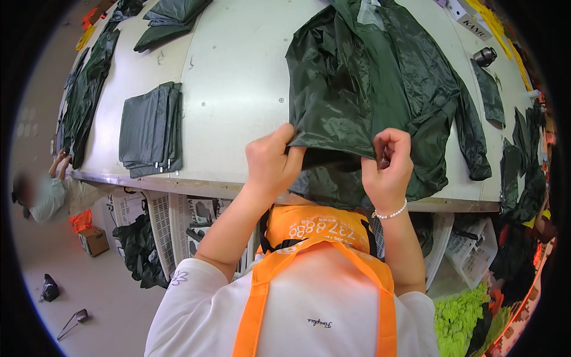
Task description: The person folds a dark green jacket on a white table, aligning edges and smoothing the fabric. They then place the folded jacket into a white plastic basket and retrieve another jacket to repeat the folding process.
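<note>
A dark green, shiny rain jacket (333, 89) lies spread over the table in front of me, its lower part hanging past the near edge. My left hand (275, 159) pinches the left end of its hem between thumb and fingers. Farther right along the same hem, my right hand (389, 160), with a beaded bracelet at the wrist, grips the cloth in a pinch. Between both hands the hem is stretched nearly straight. One sleeve (473, 140) trails out to the right on the tabletop.
A folded dark green stack (151, 131) sits left on the white table (238, 89); more folded pieces (169, 24) lie farther back. A dark round object (485, 57) stands far right. White crates (473, 250) are beneath. At far left, another person (47, 199) handles dark green cloth.
</note>
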The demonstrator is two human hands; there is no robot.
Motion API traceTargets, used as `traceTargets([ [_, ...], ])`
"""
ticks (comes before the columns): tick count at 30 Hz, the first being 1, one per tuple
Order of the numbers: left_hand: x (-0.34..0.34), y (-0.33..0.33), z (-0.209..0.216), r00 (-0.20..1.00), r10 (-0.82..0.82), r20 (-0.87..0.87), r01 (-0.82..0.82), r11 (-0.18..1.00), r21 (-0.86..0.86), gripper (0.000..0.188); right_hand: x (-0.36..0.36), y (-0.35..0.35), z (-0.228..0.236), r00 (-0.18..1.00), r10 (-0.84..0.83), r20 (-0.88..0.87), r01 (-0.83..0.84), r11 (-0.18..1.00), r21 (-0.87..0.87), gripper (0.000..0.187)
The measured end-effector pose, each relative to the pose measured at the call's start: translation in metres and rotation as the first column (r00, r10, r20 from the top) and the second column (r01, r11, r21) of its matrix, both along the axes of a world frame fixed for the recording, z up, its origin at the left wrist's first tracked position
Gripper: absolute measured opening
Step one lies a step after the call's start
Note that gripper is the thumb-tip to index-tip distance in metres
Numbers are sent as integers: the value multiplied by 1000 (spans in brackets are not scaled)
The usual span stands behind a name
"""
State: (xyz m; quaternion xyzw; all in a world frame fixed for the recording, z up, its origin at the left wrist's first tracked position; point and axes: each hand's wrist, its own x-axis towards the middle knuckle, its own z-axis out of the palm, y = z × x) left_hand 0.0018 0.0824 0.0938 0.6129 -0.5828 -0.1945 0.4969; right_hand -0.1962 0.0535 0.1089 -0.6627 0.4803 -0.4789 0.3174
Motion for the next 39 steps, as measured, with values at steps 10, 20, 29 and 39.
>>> traceTargets([
  [10,-24,10,8,854,-137,-501,303,916,265,21,6,0,5,994,-90,-55,86,994,-66,24],
  [20,-10,-2,14,966,151,209,-95,962,-256,39,-19,5,-5,996,-56,-74,52,997,-51,21],
  [29,-14,-2,15,935,31,352,129,898,-420,28,-18,19,12,979,171,110,-184,975,127,20],
  [39,-1,-5,29,819,52,572,300,810,-503,25,-20,-4,59,953,236,-189,-222,971,94,16],
])
